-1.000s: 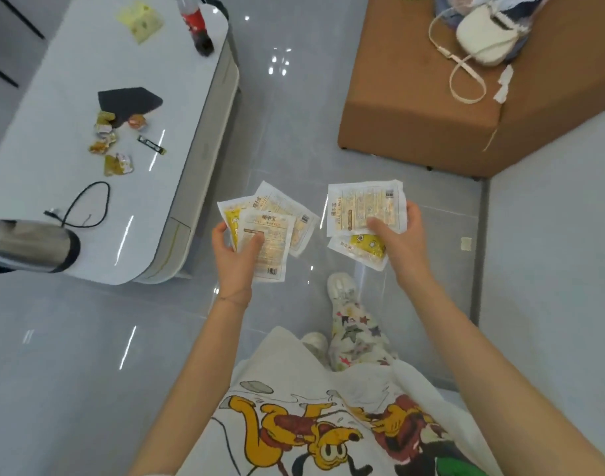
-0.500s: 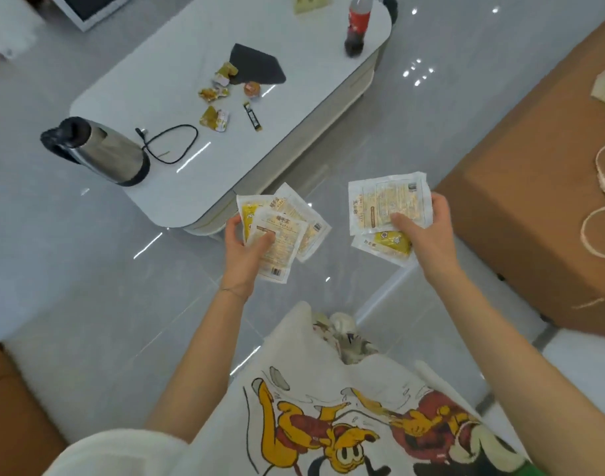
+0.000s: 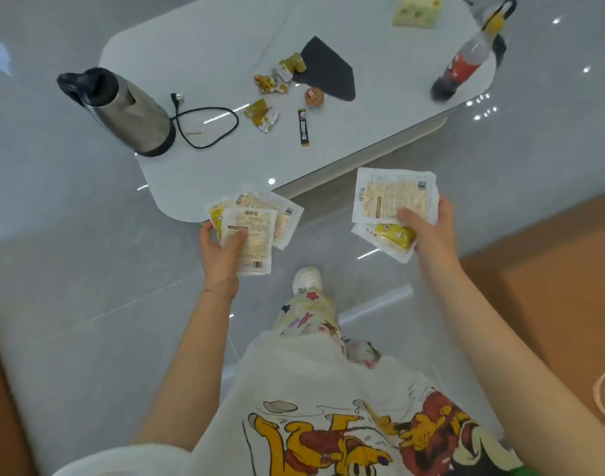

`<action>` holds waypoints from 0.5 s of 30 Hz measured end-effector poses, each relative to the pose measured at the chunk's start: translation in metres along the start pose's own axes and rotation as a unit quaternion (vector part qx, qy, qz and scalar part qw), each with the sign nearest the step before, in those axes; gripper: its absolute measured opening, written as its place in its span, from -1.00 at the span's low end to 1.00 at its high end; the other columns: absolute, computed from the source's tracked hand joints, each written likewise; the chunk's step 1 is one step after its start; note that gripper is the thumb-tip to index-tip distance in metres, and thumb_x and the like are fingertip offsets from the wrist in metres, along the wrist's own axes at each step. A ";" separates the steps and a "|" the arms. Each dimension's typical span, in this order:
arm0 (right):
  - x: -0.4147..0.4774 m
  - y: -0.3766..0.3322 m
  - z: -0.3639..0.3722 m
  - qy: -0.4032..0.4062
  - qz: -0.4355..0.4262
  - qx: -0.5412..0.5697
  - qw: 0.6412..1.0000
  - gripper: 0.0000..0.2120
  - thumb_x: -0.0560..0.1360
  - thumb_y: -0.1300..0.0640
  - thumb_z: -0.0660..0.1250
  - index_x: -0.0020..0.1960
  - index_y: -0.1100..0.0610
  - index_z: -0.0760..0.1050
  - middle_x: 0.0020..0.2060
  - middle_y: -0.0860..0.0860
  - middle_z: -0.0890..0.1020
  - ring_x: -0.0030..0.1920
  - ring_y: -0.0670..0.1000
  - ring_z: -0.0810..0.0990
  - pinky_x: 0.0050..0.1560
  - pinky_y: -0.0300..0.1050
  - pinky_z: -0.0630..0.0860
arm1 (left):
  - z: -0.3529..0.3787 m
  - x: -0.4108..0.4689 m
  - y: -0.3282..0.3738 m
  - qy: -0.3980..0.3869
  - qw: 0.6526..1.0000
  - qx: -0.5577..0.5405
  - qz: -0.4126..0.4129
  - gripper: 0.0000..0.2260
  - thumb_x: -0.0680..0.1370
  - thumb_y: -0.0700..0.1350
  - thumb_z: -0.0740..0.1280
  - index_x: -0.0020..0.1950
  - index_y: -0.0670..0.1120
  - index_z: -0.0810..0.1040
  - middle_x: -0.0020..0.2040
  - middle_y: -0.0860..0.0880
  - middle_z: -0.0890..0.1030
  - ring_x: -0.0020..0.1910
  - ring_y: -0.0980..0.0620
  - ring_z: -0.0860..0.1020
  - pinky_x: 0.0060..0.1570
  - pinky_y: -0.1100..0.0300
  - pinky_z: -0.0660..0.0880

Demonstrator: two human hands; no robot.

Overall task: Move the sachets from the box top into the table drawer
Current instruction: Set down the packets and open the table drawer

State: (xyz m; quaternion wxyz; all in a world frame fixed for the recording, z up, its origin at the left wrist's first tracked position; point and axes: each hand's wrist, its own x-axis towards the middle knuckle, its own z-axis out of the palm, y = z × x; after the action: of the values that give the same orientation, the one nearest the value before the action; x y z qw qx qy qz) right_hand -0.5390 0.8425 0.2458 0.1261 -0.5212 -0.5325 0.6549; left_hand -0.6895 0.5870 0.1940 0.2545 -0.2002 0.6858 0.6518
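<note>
The table with its kettle now lies straight ahead; a second ago it was off to the left. The left hand still grips a fan of sachets, and the right hand pinches two other sachets, both near the table edge. The brown box has slid to the right. The carrying seems nearly done, but no open drawer shows yet.

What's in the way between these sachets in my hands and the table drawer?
Nothing visible: bare floor separates the left hand and right hand, both gripping sachets, from the table. No open drawer shows on its near side.
</note>
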 end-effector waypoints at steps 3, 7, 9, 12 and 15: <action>0.046 -0.007 0.011 -0.016 0.015 -0.021 1.000 -0.55 0.49 0.25 0.39 0.26 -0.01 0.29 0.13 -0.05 0.56 0.10 0.00 0.61 -0.13 -0.18 0.59 | 0.024 0.029 0.003 0.031 0.999 -0.014 -0.017 -0.58 0.52 -0.27 0.36 0.29 0.00 0.33 0.03 -0.01 0.60 -0.08 0.06 0.61 -0.23 0.28 0.58; 0.118 -0.008 0.036 -0.041 0.027 -0.045 0.998 -0.51 0.49 0.24 0.39 0.33 0.06 0.28 0.16 -0.02 0.55 0.10 0.00 0.61 -0.17 -0.22 0.58 | 0.060 0.079 -0.003 0.045 0.998 -0.038 -0.035 -0.56 0.53 -0.28 0.35 0.33 -0.03 0.29 0.01 0.01 0.60 -0.06 0.05 0.61 -0.19 0.24 0.57; 0.160 0.001 0.052 -0.046 0.038 -0.049 0.997 -0.48 0.48 0.24 0.39 0.36 0.05 0.26 0.17 -0.02 0.55 0.10 -0.02 0.62 -0.13 -0.19 0.60 | 0.078 0.110 -0.014 0.060 0.996 -0.046 -0.046 -0.57 0.53 -0.27 0.34 0.31 0.00 0.29 0.02 0.00 0.60 -0.04 0.04 0.60 -0.18 0.21 0.56; 0.234 0.025 0.079 -0.057 0.044 -0.058 0.996 -0.48 0.47 0.24 0.39 0.35 0.04 0.28 0.16 -0.02 0.55 0.10 -0.01 0.62 -0.04 -0.09 0.61 | 0.106 0.165 -0.041 0.089 0.993 -0.053 -0.054 -0.55 0.53 -0.27 0.34 0.35 -0.03 0.28 0.02 -0.01 0.60 -0.08 0.06 0.61 -0.21 0.22 0.58; 0.307 0.055 0.102 -0.070 0.045 -0.070 0.994 -0.55 0.48 0.26 0.38 0.27 -0.01 0.29 0.10 -0.05 0.57 0.08 0.00 0.62 -0.01 -0.04 0.61 | 0.130 0.219 -0.074 0.113 0.991 -0.049 -0.057 -0.52 0.53 -0.27 0.35 0.39 -0.05 0.26 0.01 0.00 0.60 -0.14 0.11 0.62 -0.24 0.27 0.57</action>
State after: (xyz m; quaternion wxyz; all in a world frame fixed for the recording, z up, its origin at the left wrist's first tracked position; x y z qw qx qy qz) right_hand -0.7309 0.9838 0.0205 0.0218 -0.5050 -0.5603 0.6562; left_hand -0.8064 0.7238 -0.0008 0.2019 -0.3232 0.6646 0.6427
